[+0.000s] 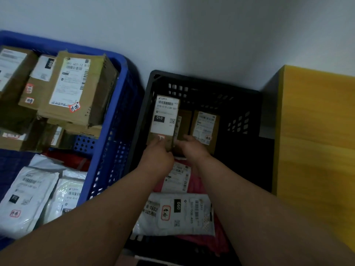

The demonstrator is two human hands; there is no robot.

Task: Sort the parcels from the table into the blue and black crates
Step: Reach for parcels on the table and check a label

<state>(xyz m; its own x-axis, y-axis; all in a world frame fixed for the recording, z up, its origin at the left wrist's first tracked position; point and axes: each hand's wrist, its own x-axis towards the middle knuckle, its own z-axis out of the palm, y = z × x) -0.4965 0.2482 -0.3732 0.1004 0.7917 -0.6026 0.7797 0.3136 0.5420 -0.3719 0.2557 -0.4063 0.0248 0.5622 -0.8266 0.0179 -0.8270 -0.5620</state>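
1. Both hands reach down into the black crate [244, 96]. The left hand [156, 160] pinches the near end of a small brown box [164, 120] with a white label.
2. The right hand [192, 148] touches the boxes next to it. Its fingers are hidden, so I cannot tell if it grips anything.
3. The small brown box stands on end by the crate's far left side, beside two more boxes.
4. This box looks stiff and light. I think holding it by its two long sides is best, not by the smooth label.
5. Soft white bags [174, 214] lie nearer in the same crate. They look floppy and slippery.
6. The blue crate [123, 73] on the left holds many parcels.
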